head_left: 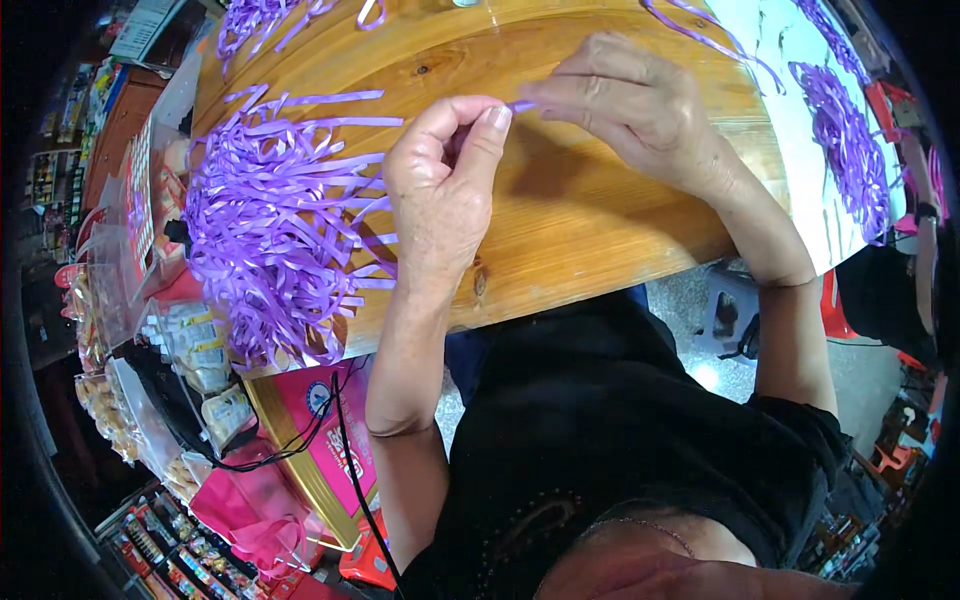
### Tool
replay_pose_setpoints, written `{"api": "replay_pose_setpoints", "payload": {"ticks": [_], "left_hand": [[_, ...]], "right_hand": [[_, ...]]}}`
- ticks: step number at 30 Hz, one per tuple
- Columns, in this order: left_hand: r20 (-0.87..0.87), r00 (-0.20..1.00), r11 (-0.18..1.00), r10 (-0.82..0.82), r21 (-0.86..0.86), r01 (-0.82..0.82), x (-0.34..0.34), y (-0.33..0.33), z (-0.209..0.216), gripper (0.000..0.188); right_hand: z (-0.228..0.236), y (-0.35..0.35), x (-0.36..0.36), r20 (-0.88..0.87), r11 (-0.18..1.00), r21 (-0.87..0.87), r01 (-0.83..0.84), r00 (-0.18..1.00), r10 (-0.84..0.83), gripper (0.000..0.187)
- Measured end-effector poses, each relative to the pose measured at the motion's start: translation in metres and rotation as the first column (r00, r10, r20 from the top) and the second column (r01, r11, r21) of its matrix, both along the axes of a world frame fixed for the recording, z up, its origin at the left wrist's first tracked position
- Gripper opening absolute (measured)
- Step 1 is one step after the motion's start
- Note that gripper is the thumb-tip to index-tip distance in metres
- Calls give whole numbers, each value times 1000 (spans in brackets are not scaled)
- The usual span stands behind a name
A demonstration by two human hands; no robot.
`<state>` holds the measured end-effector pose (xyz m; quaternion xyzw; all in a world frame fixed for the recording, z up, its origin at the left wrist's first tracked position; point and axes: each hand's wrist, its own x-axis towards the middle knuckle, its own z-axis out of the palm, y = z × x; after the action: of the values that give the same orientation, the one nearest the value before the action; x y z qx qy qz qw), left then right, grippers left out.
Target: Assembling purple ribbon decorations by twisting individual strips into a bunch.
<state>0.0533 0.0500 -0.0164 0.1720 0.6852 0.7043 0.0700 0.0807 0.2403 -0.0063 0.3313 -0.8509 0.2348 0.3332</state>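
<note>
Over the wooden table (600,235), my left hand (440,185) pinches a purple ribbon (521,105) between thumb and forefinger. Only a short bit of that ribbon shows; the rest is hidden by my fingers. My right hand (640,110) meets it from the right, its fingers slightly smeared by motion but drawn together around the ribbon's other side. Just left of my left hand lies a large heap of purple ribbons (270,220), looped and tangled, with several loose ends pointing right toward my wrist.
More purple ribbons (250,25) lie at the table's far left. A white marbled surface (800,200) on the right bears another purple bunch (850,150). Packaged goods (195,340) and a pink bag (260,520) crowd the left side. A black cable (345,430) hangs beside my left arm.
</note>
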Motion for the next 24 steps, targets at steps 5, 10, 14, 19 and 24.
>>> {"api": "replay_pose_setpoints", "payload": {"ticks": [5, 10, 14, 19, 24], "left_hand": [[-132, 990, 996, -49, -87, 38, -3, -4, -6, 6], [-367, 923, 939, -116, -344, -19, -2, -5, -2, 6], [-498, 859, 934, -119, -350, -73, -8, -6, -7, 6], [129, 979, 969, -158, 211, 128, -7, 4, -8, 9], [382, 881, 848, -279, 529, 39, -7, 18, -19, 12]], "right_hand": [[2, 0, 1, 5, 1000, -19, 14, 1000, -14, 17], [-3, 1, 5, 267, 997, -58, 61, 963, -43, 13], [-1, 6, 5, 603, 943, -332, -21, 765, 229, 11], [-14, 11, 0, 409, 315, -882, 350, 238, 881, 20], [-19, 3, 1, 291, 210, -935, 286, 280, 915, 25]]}}
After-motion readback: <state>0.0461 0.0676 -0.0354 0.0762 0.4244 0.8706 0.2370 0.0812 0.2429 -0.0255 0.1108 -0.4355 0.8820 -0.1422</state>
